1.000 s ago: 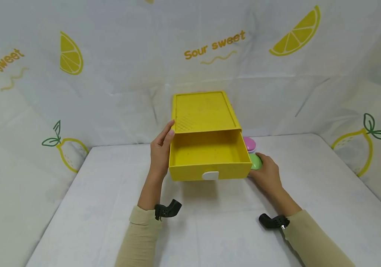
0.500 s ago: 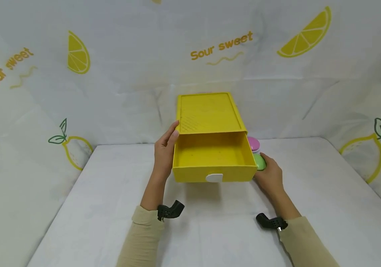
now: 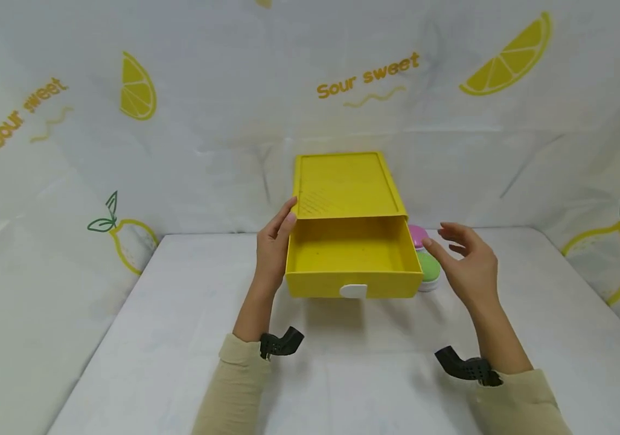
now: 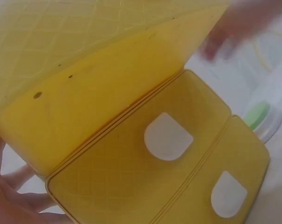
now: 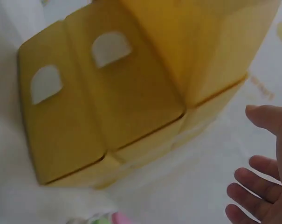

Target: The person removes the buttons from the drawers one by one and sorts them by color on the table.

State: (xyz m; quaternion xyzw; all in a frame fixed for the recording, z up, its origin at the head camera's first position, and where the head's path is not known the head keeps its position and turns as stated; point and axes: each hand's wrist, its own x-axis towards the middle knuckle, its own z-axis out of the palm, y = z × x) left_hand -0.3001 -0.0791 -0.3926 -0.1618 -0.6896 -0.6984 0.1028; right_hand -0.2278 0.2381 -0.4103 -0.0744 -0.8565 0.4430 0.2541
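Note:
A yellow drawer cabinet stands at the back of the table, its top drawer pulled out and bare inside. My left hand rests along the cabinet's left side, thumb near the front corner; in the left wrist view its straight fingers touch the side wall. To the cabinet's right sit a round container with a green lid and, behind it, one with a pink lid. Raised just right of these, my right hand holds nothing, thumb and fingers spread apart.
Two lower drawers with white pull tabs are pushed in, the middle drawer and the bottom drawer. A white cloth with lemon prints hangs right behind the cabinet. White covering lies over the table.
My right hand has let go of the green-lidded container and moved up and right, uncovering its white base. The left hand stays at the cabinet's side. The head view has shifted slightly left.

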